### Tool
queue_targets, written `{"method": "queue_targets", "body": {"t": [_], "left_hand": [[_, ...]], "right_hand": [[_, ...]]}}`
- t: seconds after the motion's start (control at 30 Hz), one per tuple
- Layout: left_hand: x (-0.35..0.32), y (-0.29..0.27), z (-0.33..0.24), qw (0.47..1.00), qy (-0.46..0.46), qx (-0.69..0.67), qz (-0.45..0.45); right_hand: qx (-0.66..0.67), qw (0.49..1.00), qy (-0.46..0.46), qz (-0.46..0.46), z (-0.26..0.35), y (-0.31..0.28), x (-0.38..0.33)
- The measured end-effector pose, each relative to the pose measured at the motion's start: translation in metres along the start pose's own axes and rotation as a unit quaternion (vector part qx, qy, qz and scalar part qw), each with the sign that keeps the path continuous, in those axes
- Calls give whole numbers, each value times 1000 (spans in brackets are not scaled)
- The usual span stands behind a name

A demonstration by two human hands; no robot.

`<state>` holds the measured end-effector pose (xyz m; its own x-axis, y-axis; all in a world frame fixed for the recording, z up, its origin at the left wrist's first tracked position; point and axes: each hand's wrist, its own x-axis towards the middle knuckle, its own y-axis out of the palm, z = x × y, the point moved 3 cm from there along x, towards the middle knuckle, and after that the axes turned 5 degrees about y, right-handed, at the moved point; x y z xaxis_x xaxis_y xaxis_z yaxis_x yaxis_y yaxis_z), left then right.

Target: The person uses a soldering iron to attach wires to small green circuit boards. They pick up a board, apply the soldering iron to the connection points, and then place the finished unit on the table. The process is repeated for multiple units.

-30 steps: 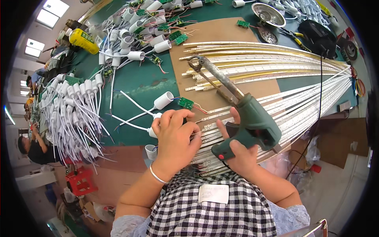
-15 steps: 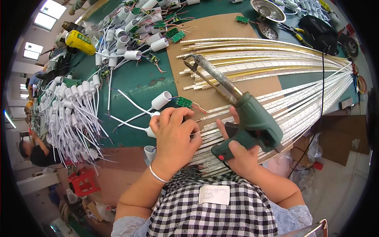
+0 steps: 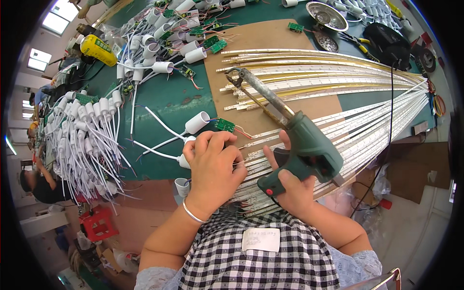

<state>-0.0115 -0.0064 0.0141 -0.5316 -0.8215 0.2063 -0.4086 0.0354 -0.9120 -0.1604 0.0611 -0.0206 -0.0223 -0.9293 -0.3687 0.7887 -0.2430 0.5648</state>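
Little has moved: right hand (image 3: 290, 186) still grips green soldering gun (image 3: 302, 152) above LED strips (image 3: 338, 87); left hand (image 3: 212, 166) curled over strip ends, apparently pinching something unseen

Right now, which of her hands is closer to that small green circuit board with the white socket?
Left. The left hand lies just below the green circuit board; the right hand grips the soldering gun farther right.

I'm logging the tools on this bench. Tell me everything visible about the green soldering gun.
The green soldering gun has a dark green, plastic-looking pistol body with a red button near the grip's base and a long, tarnished metal barrel ending in a wire-like tip. The right hand grips its handle. The barrel points up and left, over the LED strips and brown board.
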Motion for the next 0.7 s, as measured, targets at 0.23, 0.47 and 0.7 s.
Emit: {"method": "queue_targets", "body": {"t": [0.23, 0.47, 0.7], "left_hand": [[-2, 2, 2, 1000, 3, 8, -26], [-1, 3, 2, 999, -11, -14, -30], [0, 1, 1, 999, -19, -23, -28]], "right_hand": [[7, 998, -50, -38, 32, -6, -27], [-323, 946, -10, -35, 35, -75, -87], [-484, 871, -67, 56, 22, -81, -84]]}}
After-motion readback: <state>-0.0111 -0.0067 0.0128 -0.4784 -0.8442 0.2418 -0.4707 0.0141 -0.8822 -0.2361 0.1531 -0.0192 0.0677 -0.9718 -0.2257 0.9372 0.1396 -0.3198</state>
